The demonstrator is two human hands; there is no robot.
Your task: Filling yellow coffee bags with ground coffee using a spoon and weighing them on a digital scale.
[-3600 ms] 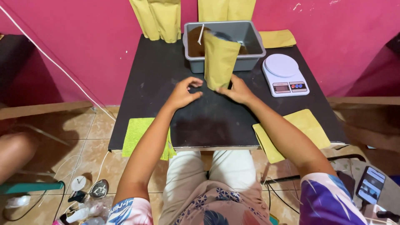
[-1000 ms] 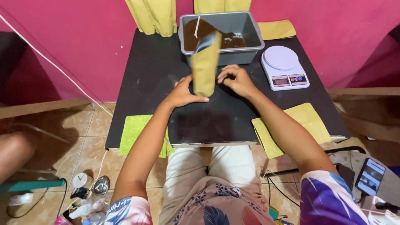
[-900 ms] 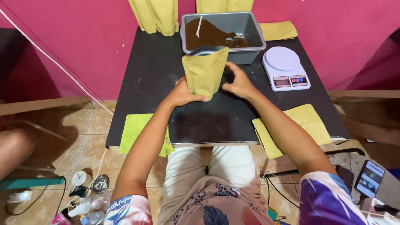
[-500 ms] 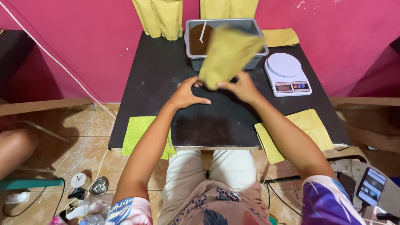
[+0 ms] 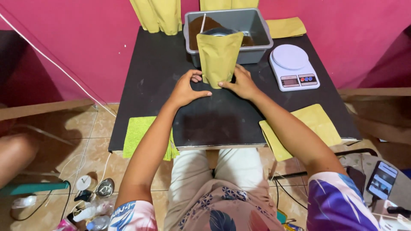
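Your left hand (image 5: 185, 88) and right hand (image 5: 242, 83) pinch the pouch (image 5: 219, 59) upright at its base, mid-table (image 5: 154, 77); it hides the near wall of the tub (image 5: 261, 36) toward the far edge.

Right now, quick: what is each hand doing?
Left hand: curled at the base of the upright yellow pouch, fingertips touching it.
Right hand: gripping the pouch's lower right corner.
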